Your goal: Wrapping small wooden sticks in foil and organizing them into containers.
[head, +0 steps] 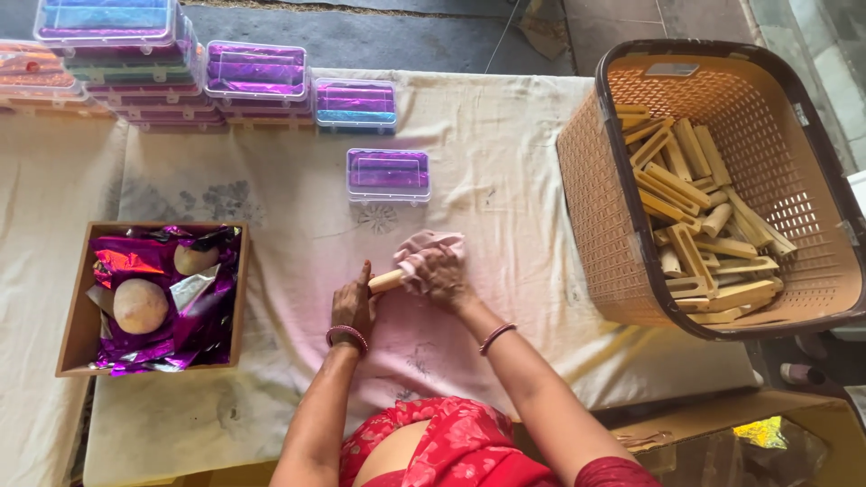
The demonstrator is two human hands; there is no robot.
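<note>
Person wears a red garment with a pink floral pattern, short red sleeves. Left hand [352, 305] carries red bangles at the wrist; right hand [442, 275] carries one dark-red bangle.

One wicker basket [631, 271] of wooden pieces [690, 194], too many to count; one cardboard tray [72, 334] with two round balls [141, 306]; one lone purple box [389, 174]; two hands.
</note>
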